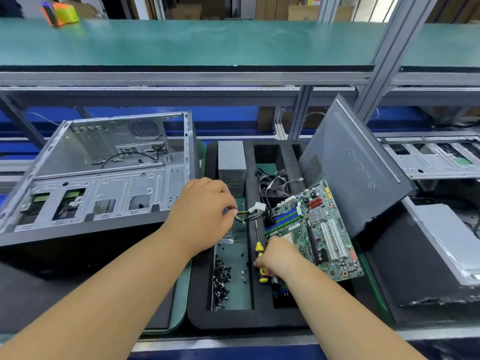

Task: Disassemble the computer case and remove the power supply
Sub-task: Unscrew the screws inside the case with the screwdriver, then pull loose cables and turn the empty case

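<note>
Grey perforated-steel power supply [232, 165] stands upright in black foam tray [200, 302], well apart from gutted case [104, 178]; left hand [205, 214] pinches its wire bundle [246, 216] nr white plastic connector [257, 207]; right hand [278, 258] wraps yellow-black screwdriver [259, 253] handle; risk, imo: wires snag motherboard [311, 229], or shaft tip scrapes it; loose screws [220, 281] could scatter.

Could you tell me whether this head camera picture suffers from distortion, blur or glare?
Head view: wide-angle bending bows the green shelf edge; the orange object far back is soft; the side panel shows mild sheen; motherboard and both hands, left and right, are sharp.
</note>
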A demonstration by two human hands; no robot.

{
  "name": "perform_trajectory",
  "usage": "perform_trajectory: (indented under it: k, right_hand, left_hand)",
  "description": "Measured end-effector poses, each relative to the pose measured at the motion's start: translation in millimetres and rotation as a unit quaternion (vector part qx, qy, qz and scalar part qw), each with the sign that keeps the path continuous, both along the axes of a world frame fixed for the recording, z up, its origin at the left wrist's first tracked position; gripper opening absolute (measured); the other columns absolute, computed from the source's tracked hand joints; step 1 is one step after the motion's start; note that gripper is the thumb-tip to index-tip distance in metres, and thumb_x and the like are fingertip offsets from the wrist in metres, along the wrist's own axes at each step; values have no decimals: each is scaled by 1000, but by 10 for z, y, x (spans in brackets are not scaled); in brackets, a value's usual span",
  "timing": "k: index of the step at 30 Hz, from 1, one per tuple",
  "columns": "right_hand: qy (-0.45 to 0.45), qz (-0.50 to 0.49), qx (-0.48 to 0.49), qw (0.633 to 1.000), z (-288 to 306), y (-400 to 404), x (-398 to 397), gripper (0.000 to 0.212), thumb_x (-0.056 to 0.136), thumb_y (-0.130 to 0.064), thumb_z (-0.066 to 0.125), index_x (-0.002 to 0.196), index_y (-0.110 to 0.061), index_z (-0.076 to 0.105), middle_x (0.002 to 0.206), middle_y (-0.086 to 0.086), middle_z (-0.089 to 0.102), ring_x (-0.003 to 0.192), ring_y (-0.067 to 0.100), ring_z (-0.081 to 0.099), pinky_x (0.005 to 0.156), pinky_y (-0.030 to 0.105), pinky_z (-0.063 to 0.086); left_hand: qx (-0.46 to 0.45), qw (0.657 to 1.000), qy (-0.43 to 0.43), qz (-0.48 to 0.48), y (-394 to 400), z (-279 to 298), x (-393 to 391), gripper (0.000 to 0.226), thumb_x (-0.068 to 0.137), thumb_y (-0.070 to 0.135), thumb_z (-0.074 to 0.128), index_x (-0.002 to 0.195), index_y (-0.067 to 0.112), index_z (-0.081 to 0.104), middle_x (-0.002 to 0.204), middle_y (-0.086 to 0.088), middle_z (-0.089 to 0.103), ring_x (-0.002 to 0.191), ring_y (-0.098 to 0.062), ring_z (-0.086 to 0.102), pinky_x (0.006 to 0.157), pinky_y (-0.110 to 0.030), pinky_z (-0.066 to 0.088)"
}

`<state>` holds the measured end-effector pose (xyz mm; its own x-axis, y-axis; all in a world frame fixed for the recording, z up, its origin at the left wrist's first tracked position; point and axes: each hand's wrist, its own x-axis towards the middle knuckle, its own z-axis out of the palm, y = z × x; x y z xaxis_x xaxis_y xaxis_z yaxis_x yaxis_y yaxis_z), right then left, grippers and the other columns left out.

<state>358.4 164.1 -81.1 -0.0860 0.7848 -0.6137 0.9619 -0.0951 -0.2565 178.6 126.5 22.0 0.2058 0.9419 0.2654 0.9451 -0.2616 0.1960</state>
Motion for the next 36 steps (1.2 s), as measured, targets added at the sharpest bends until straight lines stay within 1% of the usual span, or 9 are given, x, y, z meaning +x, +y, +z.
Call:
perform_trajectory:
  k: [4,10,14,17,19,22,26,30,36]
  right_hand:
    - [16,-22,-1,1000,4,20,-18,38,83,-40,74,87,-10,52,81,8,70,70,23,63,76,33,57]
    - [41,-60,54,996,157,200,-3,39,84,-41,72,65,-11,56,51,4,63,39,15,54,56,24,52]
    - [83,-79,114,987,494,430,-187,38,84,-39,70,67,-14,48,62,7,61,54,21,58,59,28,50]
    - [104,-73,186,974,850,582,-459,42,87,-38,67,61,-15,43,53,5,53,45,20,52,53,28,42]
    - [128,-76,240,959,1089,667,-692,34,88,-36,64,69,-13,48,59,6,55,53,22,56,59,34,48]
    - [181,-85,296,934,1413,742,-1126,28,93,-41,56,84,-14,55,75,5,60,68,26,55,61,32,41]
    - [259,-41,304,916,1720,733,-1865,25,96,-42,53,83,-21,55,86,5,64,78,26,59,73,39,49]
    - [250,44,264,930,1770,698,-2671,20,95,-36,59,91,-18,66,95,4,68,92,25,62,86,40,51]
    - [214,149,179,949,1588,610,-3542,15,90,-38,65,92,-23,68,95,-3,67,88,17,62,76,31,48]
  left_hand:
    - [11,1000,-18,-4,-20,53,-62,16,91,34,58,95,31,73,98,17,61,96,-12,50,96,-31,34]
    - [42,997,-65,1,-81,162,-349,10,87,26,66,90,27,76,93,14,64,91,-15,55,90,-34,39]
    - [64,995,-80,19,-112,248,-723,8,86,25,67,88,25,75,92,11,66,91,-19,58,87,-39,42]
    - [72,992,-94,38,-113,317,-1119,10,86,24,68,93,23,75,97,7,67,94,-22,60,89,-42,44]
    - [78,991,-96,53,-115,364,-1428,12,86,25,68,96,23,75,100,7,67,97,-22,60,90,-42,45]
    - [81,989,-105,68,-141,416,-1941,15,85,26,69,99,24,74,100,8,67,98,-19,60,89,-38,47]
    - [30,982,-141,118,-164,367,-2636,22,87,32,67,109,31,69,105,10,62,104,-15,56,90,-36,47]
    - [-11,977,-148,155,-176,265,-3187,37,85,37,69,121,29,64,117,5,60,113,-18,54,98,-38,44]
    - [-96,980,-97,143,-115,156,-3721,64,77,44,72,136,33,50,138,6,48,131,-20,42,110,-39,33]
